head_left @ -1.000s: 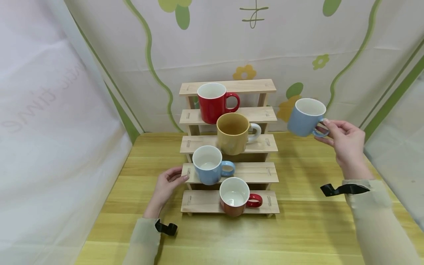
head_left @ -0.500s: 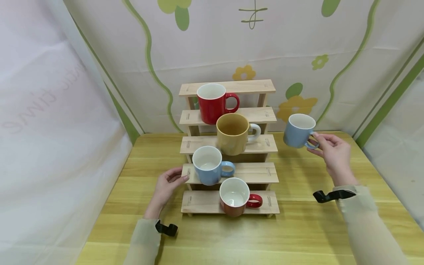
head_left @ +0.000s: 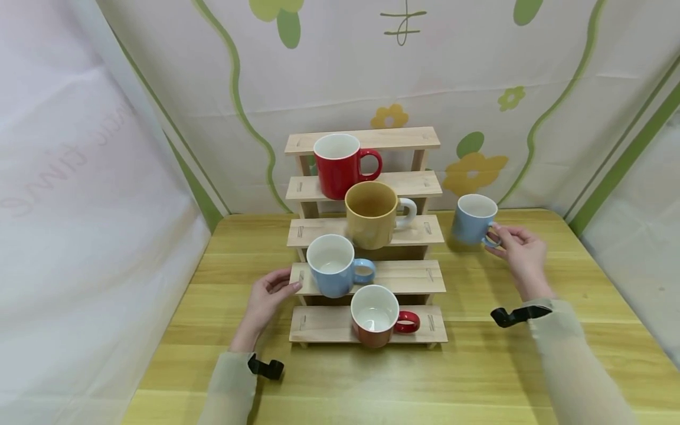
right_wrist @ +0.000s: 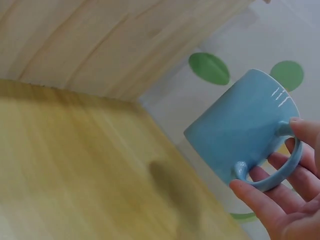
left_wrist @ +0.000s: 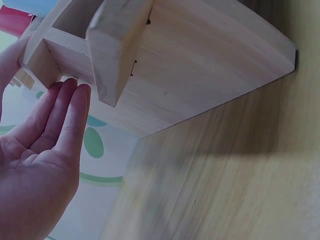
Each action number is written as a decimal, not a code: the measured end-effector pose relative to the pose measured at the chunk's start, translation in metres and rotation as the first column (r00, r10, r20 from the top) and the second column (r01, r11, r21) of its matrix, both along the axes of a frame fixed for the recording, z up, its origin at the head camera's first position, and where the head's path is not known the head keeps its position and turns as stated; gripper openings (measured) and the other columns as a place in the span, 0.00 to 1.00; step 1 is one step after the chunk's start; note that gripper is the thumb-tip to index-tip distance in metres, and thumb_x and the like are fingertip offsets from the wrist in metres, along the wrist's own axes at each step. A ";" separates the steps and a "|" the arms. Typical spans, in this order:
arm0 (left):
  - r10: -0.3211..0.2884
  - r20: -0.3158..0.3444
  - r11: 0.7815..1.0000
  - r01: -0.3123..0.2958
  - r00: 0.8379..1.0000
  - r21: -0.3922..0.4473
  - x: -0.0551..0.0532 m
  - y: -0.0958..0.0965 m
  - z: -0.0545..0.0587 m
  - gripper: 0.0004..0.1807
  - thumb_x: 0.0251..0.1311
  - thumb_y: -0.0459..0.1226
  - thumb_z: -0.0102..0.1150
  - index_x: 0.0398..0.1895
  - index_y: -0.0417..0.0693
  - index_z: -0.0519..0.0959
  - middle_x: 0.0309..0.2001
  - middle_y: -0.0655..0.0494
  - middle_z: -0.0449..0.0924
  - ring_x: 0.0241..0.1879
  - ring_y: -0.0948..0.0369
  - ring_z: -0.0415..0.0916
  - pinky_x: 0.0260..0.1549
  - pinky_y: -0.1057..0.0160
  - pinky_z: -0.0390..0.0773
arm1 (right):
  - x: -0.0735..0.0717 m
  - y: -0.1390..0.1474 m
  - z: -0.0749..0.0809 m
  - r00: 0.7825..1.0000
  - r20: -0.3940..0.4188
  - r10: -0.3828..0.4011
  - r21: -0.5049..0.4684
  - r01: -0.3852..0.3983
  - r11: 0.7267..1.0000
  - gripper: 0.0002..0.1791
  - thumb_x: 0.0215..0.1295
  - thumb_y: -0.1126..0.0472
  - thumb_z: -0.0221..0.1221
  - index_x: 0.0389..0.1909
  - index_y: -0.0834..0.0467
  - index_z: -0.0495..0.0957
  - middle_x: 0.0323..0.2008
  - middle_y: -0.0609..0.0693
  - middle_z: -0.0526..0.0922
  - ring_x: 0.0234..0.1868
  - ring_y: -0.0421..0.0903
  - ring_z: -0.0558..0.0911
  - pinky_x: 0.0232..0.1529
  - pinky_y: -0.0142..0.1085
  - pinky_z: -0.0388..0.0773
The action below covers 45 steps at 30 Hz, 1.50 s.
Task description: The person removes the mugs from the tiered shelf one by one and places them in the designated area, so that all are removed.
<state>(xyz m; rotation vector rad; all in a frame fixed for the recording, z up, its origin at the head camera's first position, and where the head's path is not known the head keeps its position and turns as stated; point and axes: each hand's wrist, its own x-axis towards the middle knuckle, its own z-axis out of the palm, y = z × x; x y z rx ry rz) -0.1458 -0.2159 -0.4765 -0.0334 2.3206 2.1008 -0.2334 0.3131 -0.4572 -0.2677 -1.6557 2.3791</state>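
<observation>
My right hand (head_left: 525, 255) pinches the handle of a blue mug (head_left: 468, 229) to the right of the tiered wooden rack (head_left: 404, 276). In the right wrist view this mug (right_wrist: 240, 122) hangs above the table, tilted in that view, with thumb and fingers around its handle. At the rack's left side my left hand (head_left: 270, 297) grips the end of the second-lowest tier, thumb on top. The left wrist view has its fingers (left_wrist: 70, 117) against the underside of a plank. Another blue mug (head_left: 332, 274) stands on that tier, near the thumb.
A red mug (head_left: 338, 174) stands high on the rack, with a yellow mug (head_left: 370, 221) one tier lower. On the lowest tier is a red mug with white inside (head_left: 375, 327). Patterned white cloth (head_left: 329, 71) hangs behind the wooden table (head_left: 361, 383).
My right hand has carried the blue mug down and to the left, closer to the table and the rack. My left hand keeps its grip on the tier.
</observation>
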 end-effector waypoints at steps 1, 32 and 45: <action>0.000 0.001 1.000 0.000 1.000 0.001 0.000 0.000 0.000 0.24 0.62 0.32 0.71 0.60 0.34 0.78 0.56 0.41 0.79 0.54 0.51 0.77 0.50 0.64 0.80 | -0.001 -0.001 -0.003 1.000 0.002 -0.005 -0.008 0.005 1.000 0.10 0.66 0.68 0.67 0.43 0.71 0.81 0.40 0.52 0.89 0.43 0.49 0.88 0.41 0.43 0.84; -0.008 -0.001 1.000 0.008 1.000 0.011 -0.001 -0.001 -0.001 0.23 0.63 0.33 0.70 0.59 0.34 0.78 0.55 0.42 0.80 0.52 0.53 0.78 0.49 0.64 0.81 | -0.029 -0.026 -0.039 0.975 0.173 -0.137 -0.093 0.155 0.984 0.13 0.59 0.64 0.74 0.40 0.64 0.83 0.41 0.56 0.86 0.49 0.50 0.86 0.49 0.46 0.80; -0.007 0.000 1.000 0.007 1.000 0.008 -0.001 -0.001 -0.001 0.23 0.63 0.33 0.70 0.59 0.33 0.78 0.56 0.41 0.79 0.53 0.52 0.78 0.50 0.64 0.81 | -0.023 -0.031 -0.037 0.972 0.186 -0.146 -0.104 0.167 0.981 0.12 0.58 0.66 0.74 0.39 0.65 0.82 0.40 0.57 0.84 0.45 0.49 0.86 0.49 0.47 0.80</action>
